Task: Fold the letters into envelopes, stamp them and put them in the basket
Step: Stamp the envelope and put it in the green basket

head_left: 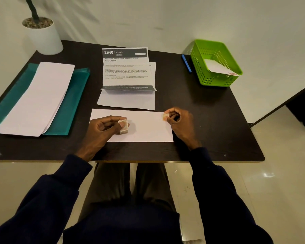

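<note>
A white envelope (144,128) lies flat at the table's near edge. My left hand (102,128) holds a small strip of stamps (123,126) over the envelope's left part. My right hand (180,120) pinches a single stamp (165,117) at the envelope's top right corner. Behind the envelope lies a printed letter (126,71), partly folded, on top of other sheets. The green basket (217,81) stands at the back right with one stamped envelope (218,67) inside.
A stack of blank white envelopes (37,97) rests on a teal folder (74,103) at the left. A blue pen (186,63) lies beside the basket. A white plant pot (42,35) stands at the back left corner of the dark table (209,120).
</note>
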